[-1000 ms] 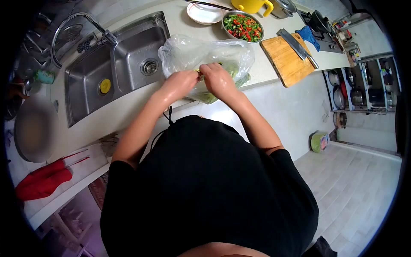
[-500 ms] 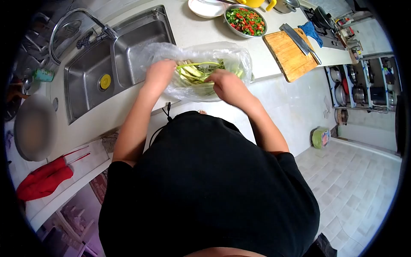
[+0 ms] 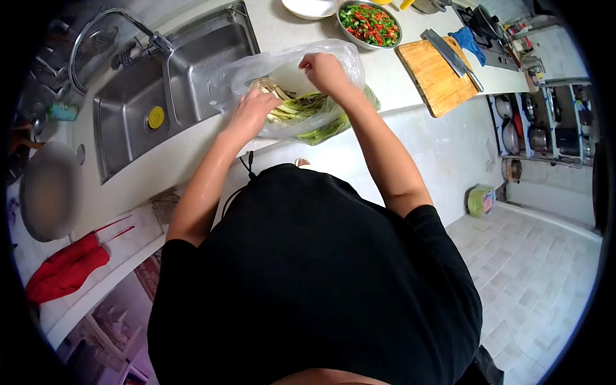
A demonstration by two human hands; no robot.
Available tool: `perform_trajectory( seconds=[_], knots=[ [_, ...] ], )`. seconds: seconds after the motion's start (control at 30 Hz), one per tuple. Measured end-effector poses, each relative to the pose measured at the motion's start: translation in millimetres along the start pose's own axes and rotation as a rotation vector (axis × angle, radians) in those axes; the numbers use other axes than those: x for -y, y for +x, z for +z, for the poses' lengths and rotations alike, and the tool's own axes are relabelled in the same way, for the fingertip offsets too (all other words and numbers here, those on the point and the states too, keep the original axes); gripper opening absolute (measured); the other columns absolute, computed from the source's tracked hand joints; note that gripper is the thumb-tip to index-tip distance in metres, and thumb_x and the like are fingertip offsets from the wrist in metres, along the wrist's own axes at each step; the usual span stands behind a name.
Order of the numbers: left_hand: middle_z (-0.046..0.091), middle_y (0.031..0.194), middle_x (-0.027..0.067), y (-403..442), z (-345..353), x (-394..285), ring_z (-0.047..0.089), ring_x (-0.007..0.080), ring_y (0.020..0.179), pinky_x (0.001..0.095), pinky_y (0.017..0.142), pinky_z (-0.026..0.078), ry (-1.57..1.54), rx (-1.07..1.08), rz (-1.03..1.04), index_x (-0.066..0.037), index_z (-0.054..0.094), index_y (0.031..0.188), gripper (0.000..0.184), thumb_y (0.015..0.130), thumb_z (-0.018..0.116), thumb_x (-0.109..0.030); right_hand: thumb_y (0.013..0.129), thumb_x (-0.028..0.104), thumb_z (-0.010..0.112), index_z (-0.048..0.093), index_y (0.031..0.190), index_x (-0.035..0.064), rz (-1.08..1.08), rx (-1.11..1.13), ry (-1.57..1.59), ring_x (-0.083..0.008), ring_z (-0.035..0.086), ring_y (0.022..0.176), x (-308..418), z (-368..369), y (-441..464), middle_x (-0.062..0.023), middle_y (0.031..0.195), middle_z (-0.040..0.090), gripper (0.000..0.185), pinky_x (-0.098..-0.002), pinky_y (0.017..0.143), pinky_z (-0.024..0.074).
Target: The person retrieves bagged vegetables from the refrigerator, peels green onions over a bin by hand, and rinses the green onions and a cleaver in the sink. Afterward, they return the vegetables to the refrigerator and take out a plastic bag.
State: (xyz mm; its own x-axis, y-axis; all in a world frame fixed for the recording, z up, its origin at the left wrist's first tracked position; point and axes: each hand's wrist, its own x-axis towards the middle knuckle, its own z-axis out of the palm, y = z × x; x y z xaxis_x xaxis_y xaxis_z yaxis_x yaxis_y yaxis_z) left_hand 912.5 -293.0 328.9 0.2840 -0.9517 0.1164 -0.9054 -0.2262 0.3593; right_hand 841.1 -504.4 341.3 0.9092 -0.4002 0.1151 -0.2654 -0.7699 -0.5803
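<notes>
A clear plastic bag [image 3: 350, 59] lies on the counter beside the sink, its mouth spread wide. Inside it are long green leafy vegetables [image 3: 296, 110] with pale stalks; roots seem to show at their left end. My left hand [image 3: 253, 112] rests over the stalk ends at the left, fingers stretched out. Above the greens, my right hand [image 3: 326, 76] has its fingers pinched together on the far side of the bag, on the plastic as far as I can see; the fingertips are partly hidden.
Behind the bag stands a metal bowl [image 3: 350, 38] of chopped red and green peppers, with a white plate [image 3: 308, 8] beside it. A cleaver [image 3: 449, 54] lies on a wooden cutting board [image 3: 427, 80] to the right. On the left is a double sink [image 3: 138, 144] with a faucet [image 3: 160, 43].
My right hand has moved from the greens up to the bag's far side, and the plastic is opened wider. My left hand has come off the bag's left edge onto the stalks.
</notes>
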Motion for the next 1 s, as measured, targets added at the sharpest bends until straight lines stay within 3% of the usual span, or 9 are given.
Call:
perform_trajectory(
  seconds=[0.1,0.3,0.4,0.5,0.67,0.77,0.8,0.9,1.0],
  knots=[
    [0.056,0.109,0.0029,-6,3,-6,0.047,0.0234,0.101,0.0350,0.086,0.037,0.063,-0.015,0.008,-0.011,0.058,0.105,0.032,0.077,0.044,-0.006,0.069,0.013,0.056,0.068,0.083,0.0059,-0.010,0.313,-0.164,-0.0329,0.062,0.079,13,31,4,-0.0199,0.082,0.063,0.019,-0.0384,0.074,0.0486],
    [0.056,0.107,0.0040,-13,6,-5,0.047,0.0231,0.100,0.0340,0.086,0.036,0.048,-0.078,0.007,-0.010,0.058,0.106,0.032,0.077,0.044,-0.006,0.064,0.022,0.063,0.067,0.079,-0.0005,0.077,0.558,-0.123,-0.0330,0.062,0.078,9,61,20,-0.0198,0.082,0.064,0.027,-0.0368,0.071,0.0485],
    [0.056,0.107,0.0048,-15,4,-5,0.047,0.0230,0.101,0.0337,0.087,0.036,0.000,-0.094,-0.003,-0.010,0.058,0.106,0.033,0.077,0.045,-0.006,0.064,0.023,0.063,0.065,0.080,-0.0023,0.123,0.552,0.008,-0.0306,0.062,0.073,8,55,20,-0.0209,0.079,0.063,0.031,-0.0358,0.066,0.0478],
    [0.056,0.106,0.0049,-18,11,-3,0.047,0.0230,0.100,0.0342,0.087,0.037,0.004,-0.103,-0.020,-0.010,0.059,0.104,0.032,0.076,0.045,-0.005,0.064,0.023,0.063,0.064,0.082,-0.0026,0.207,0.403,0.298,-0.0281,0.061,0.069,12,35,20,-0.0211,0.074,0.063,0.031,-0.0347,0.064,0.0468],
    [0.057,0.102,0.0104,-12,2,-1,0.051,0.0274,0.098,0.0332,0.086,0.041,-0.109,-0.158,-0.013,-0.006,0.059,0.099,0.027,0.077,0.045,-0.002,0.066,0.021,0.063,0.061,0.083,-0.0006,0.062,0.406,0.148,-0.0318,0.061,0.072,19,12,18,-0.0197,0.078,0.062,0.028,-0.0377,0.066,0.0466],
    [0.058,0.099,0.0143,0,-17,-1,0.055,0.0318,0.090,0.0326,0.080,0.045,-0.258,-0.331,-0.071,-0.004,0.059,0.098,0.025,0.078,0.045,0.001,0.068,0.022,0.065,0.060,0.084,0.0009,-0.071,0.415,0.069,-0.0349,0.059,0.074,31,1,-5,-0.0194,0.079,0.062,0.027,-0.0397,0.067,0.0458],
    [0.059,0.095,0.0129,5,-27,-4,0.059,0.0266,0.084,0.0302,0.074,0.047,-0.272,-0.389,-0.091,-0.002,0.058,0.097,0.021,0.082,0.044,0.000,0.072,0.022,0.064,0.060,0.083,0.0009,-0.088,0.378,0.034,-0.0362,0.058,0.074,38,-4,-15,-0.0196,0.078,0.061,0.025,-0.0404,0.067,0.0449],
    [0.060,0.093,0.0082,19,-51,-10,0.059,0.0167,0.083,0.0264,0.072,0.048,-0.689,-0.323,-0.352,-0.003,0.058,0.100,0.020,0.086,0.043,-0.002,0.075,0.017,0.063,0.058,0.085,0.0013,-0.120,0.264,0.081,-0.0280,0.057,0.066,48,-11,-36,-0.0155,0.073,0.060,0.020,-0.0348,0.063,0.0441],
    [0.060,0.095,0.0099,36,-41,7,0.060,0.0134,0.080,0.0262,0.066,0.047,-0.920,-0.316,-0.409,-0.006,0.058,0.101,0.024,0.085,0.042,0.000,0.076,0.014,0.064,0.058,0.086,0.0024,-0.091,0.200,0.146,-0.0185,0.057,0.063,59,-30,-45,-0.0110,0.068,0.058,0.016,-0.0324,0.061,0.0434]
  ],
)
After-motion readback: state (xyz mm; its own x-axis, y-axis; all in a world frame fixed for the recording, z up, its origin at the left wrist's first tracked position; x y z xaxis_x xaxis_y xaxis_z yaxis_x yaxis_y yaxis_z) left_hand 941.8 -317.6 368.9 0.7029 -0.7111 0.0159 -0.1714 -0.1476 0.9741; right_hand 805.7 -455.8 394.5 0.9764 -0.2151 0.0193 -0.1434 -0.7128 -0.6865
